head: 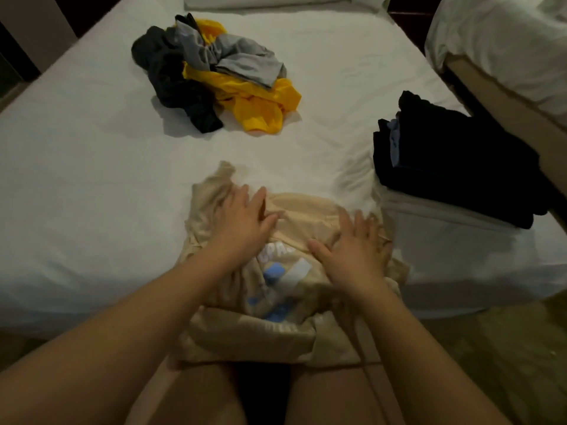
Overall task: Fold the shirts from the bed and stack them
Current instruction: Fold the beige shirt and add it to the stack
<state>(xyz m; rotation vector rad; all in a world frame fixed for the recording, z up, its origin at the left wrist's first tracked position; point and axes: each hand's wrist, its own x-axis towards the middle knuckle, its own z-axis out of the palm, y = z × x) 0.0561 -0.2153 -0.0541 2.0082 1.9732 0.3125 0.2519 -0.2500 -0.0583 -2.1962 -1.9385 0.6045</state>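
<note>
The left hand (242,222) and right hand (356,250) press flat, fingers spread, on one beige printed shirt (306,210) at the near edge. One tangled heap (214,75) lies far left, one dark folded stack (454,157) right.

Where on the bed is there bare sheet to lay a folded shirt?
Bare sheet lies left of the beige shirt, also between it and the pile. The right edge, by the dark stack, is crowded.

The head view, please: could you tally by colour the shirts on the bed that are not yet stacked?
Beige shirt: 1
Yellow shirt: 1
Light grey shirt: 1
Dark grey shirt: 1
Total: 4
</note>
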